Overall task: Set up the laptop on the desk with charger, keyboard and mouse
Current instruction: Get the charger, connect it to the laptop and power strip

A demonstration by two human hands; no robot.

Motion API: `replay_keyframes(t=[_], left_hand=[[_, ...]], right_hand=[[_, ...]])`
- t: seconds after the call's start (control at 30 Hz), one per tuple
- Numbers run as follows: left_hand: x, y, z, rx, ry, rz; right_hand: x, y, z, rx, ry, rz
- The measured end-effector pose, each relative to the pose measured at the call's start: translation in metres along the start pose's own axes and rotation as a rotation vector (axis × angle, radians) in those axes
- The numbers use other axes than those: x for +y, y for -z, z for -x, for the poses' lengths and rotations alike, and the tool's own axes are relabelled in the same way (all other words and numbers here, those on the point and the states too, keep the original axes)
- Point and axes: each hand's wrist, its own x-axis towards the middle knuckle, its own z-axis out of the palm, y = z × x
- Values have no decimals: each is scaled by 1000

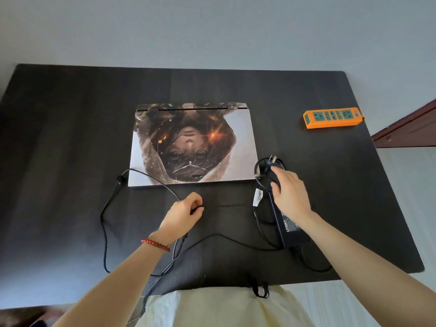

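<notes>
Two hands — left (pixel 182 214) fingers pinching thin cable (pixel 106 223), right (pixel 291 192) fingers curled round coiled cord (pixel 259 171) — orange power strip (pixel 332 118) well apart.

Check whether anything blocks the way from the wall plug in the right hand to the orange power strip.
Nothing visible does. The right hand holds the coiled black mains cord by its pronged plug; only bare dark desk separates it from the orange power strip.

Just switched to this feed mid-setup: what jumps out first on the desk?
The closed laptop with a printed picture on its lid lies mid-desk, and a bright orange power strip sits alone at the far right. Nearer the person, the left hand pinches the thin charger cable, while the right hand grips the coiled plug cord beside the black power brick.
</notes>
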Motion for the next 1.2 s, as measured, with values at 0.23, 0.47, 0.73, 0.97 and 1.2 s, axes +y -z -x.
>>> replay_keyframes(t=[0.23, 0.47, 0.73, 0.97, 1.2], left_hand=[[28, 22, -15, 113, -123, 127], [15, 39, -12, 131, 111, 364], [11, 61, -2, 152, 239, 798], [3, 84, 17, -95, 205, 606], [0, 70, 41, -461, 235, 312]], right_hand=[[-69, -25, 32, -425, 417, -66], [-76, -38, 39, -221, 543, 240], [-118, -66, 54, -782, 687, 208], [-97, -32, 29, -183, 340, -207], [-101, -33, 14, -35, 58, -472]])
